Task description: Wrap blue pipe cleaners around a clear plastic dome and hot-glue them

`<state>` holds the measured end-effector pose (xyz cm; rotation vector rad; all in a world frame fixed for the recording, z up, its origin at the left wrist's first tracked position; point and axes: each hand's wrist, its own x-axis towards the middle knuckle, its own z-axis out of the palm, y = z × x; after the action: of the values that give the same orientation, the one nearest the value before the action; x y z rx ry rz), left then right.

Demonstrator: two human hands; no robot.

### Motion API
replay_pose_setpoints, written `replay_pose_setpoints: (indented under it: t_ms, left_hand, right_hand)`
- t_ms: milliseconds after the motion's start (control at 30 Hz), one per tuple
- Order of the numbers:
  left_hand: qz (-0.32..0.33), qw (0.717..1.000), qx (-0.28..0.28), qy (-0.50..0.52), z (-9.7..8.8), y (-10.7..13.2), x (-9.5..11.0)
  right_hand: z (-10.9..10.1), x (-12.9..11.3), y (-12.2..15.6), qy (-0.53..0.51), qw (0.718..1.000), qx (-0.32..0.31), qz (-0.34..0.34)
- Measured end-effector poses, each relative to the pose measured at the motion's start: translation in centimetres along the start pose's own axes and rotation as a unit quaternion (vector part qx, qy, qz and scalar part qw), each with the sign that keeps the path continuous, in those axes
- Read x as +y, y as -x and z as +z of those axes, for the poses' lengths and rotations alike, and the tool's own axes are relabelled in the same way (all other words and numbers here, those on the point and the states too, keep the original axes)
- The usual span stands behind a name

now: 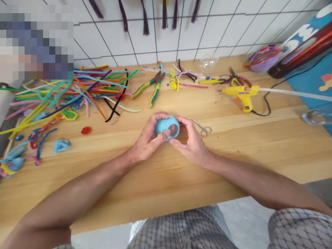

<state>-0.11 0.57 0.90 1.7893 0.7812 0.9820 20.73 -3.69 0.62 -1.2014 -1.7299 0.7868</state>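
Between my two hands, over the middle of the wooden table, is a rounded light-blue coil of pipe cleaner (pixel 168 121) with a round opening facing me. Through the opening a clear or brownish inside shows, too small to make out. My left hand (pixel 151 138) wraps round its left side, the thumb lying across the front by the opening. On the other side, my right hand (pixel 190 140) has its fingers curled at the right edge and its thumb at the lower rim. Small scissors (pixel 203 128) lie on the table just beyond my right fingers.
Loose pipe cleaners (pixel 88 90) pile up at the left. Pliers (pixel 154 88) lie behind my hands. A yellow glue gun (pixel 243 95) with its cord rests at the right. A red disc (pixel 86 130) and a blue triangular piece (pixel 61 145) lie left; a purple basket (pixel 264 58) stands back right.
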Motion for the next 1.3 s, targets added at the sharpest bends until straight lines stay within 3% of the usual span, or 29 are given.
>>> replay_pose_setpoints:
  t_ms: [300, 1300]
  left_hand:
    - [-0.054, 0.998, -0.01, -0.015, -0.29, -0.09, 0.43]
    - [-0.035, 0.999, -0.01, 0.004, -0.07, 0.03, 0.17]
  right_hand:
    - [0.07, 0.09, -0.19, -0.01, 1.0, 0.011, 0.003]
    - [0.08, 0.28, -0.1, 0.009, 0.999, 0.009, -0.046]
